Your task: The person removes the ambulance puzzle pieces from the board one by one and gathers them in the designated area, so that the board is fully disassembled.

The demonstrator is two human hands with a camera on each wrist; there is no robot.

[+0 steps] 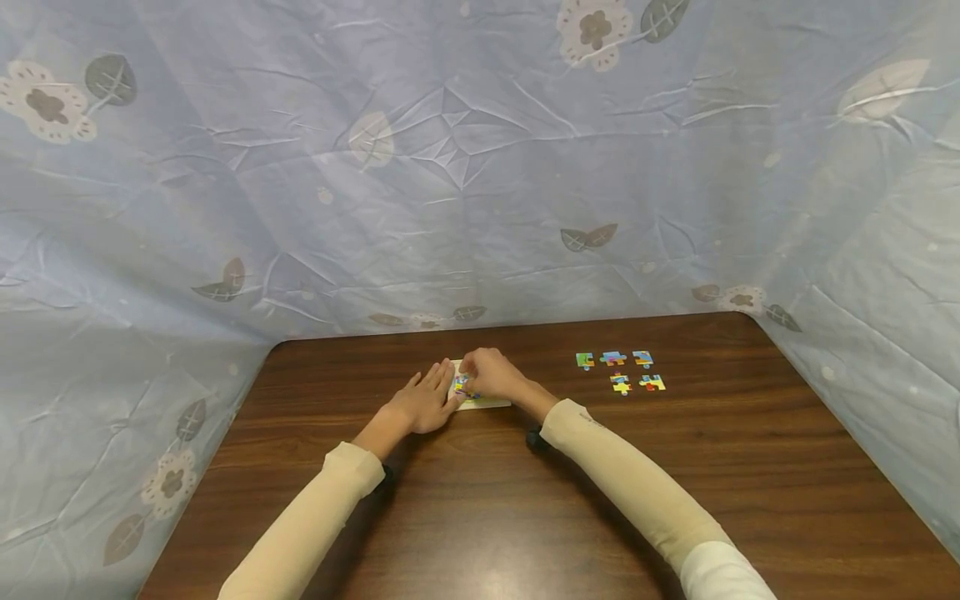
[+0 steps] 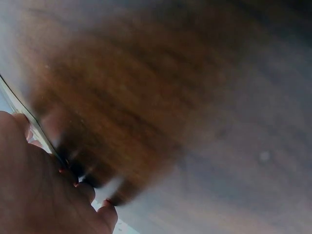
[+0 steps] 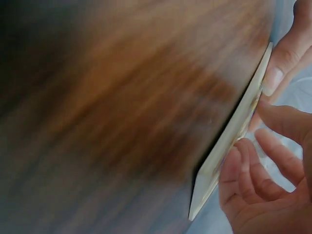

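A small cream-rimmed puzzle board (image 1: pixel 491 403) lies on the table in the head view, its middle printed in bright colours and partly covered by both hands. My left hand (image 1: pixel 423 402) rests along the board's left side with fingers extended and the thumb by its lower left corner. Over the upper part of the board, my right hand (image 1: pixel 491 375) bends its fingers down and pinches a puzzle piece, mostly hidden under the fingertips. In the right wrist view the board's pale edge (image 3: pixel 229 141) shows side-on, with the right fingers (image 3: pixel 280 151) right at its face.
Several loose puzzle pieces (image 1: pixel 613 358) lie in two short rows to the right of the board. The dark wood table (image 1: pixel 480 500) has a floral grey-blue curtain (image 1: pixel 465 208) hanging behind it and at both sides.
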